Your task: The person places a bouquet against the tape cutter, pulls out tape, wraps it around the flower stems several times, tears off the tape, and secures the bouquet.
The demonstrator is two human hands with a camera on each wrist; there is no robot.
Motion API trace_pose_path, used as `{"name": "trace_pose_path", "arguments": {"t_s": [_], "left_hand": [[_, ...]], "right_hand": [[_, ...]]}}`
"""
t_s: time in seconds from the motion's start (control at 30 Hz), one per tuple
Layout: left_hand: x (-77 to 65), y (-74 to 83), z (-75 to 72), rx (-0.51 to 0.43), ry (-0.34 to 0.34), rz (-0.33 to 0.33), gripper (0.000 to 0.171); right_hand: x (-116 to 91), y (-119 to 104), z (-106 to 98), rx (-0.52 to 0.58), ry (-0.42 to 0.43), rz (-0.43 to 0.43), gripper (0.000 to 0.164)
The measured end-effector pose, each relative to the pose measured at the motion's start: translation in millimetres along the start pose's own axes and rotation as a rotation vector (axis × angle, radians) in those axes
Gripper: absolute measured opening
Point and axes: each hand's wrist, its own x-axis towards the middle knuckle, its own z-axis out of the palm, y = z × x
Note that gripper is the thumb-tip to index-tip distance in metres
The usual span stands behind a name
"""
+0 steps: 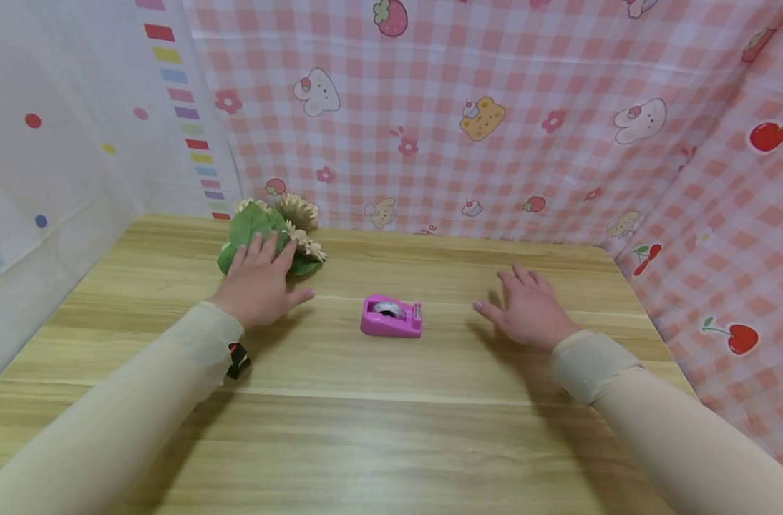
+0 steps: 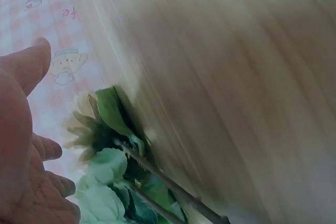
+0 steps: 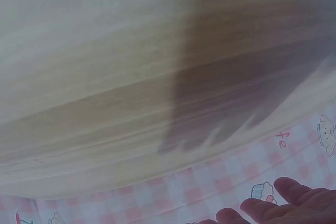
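My left hand (image 1: pixel 258 286) is held over the wooden table with its fingers spread, in front of a bunch of artificial flowers (image 1: pixel 298 211) with cream blooms and green leaves. In the left wrist view the brown stems (image 2: pixel 173 184) of the flowers show below the fingers, and that hand holds nothing. To the right, my right hand (image 1: pixel 527 307) hovers above the table, fingers apart and nothing in them. Between the two hands sits a pink tape dispenser (image 1: pixel 391 325) with a roll of tape in it; neither hand touches it.
The wood-grain table (image 1: pixel 366 429) runs up to a pink checked cloth (image 1: pixel 430 172) with cartoon prints at the back and right. A white cloth with coloured dots (image 1: pixel 76 164) hangs at the left. Partly under the left cuff is a small black object (image 1: pixel 238 361).
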Motion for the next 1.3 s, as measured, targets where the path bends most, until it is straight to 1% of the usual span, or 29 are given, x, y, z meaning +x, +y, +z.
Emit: {"name": "trace_pose_path", "arguments": {"t_s": [0.13,0.33,0.53,0.67,0.9,1.1,1.3], "left_hand": [[-4.7,-4.3,-3.2,0.004,-0.008,-0.004,0.100],[-13.7,-10.3,-9.2,0.011,-0.002,-0.010,0.098],[-19.1,-24.2,-9.4,0.006,-0.023,-0.039,0.102],[-25.1,-32.8,-10.1,0.001,-0.044,-0.059,0.105],[-36.3,-45.1,-11.8,-0.004,-0.045,-0.091,0.108],[-44.0,-51.7,-12.9,0.002,-0.045,-0.106,0.109],[-51.2,-55.8,-12.7,0.016,-0.070,-0.131,0.112]], "right_hand": [[-1,1,-1,0.011,-0.006,0.013,0.088],[-2,1,-2,0.014,-0.020,0.037,0.090],[-2,2,-2,0.032,-0.028,0.064,0.091],[-3,3,-2,0.040,-0.025,0.072,0.092],[-3,5,-2,0.042,-0.031,0.084,0.095],[-4,4,-3,0.039,-0.035,0.089,0.092],[-3,5,-2,0.041,-0.033,0.090,0.091]]}}
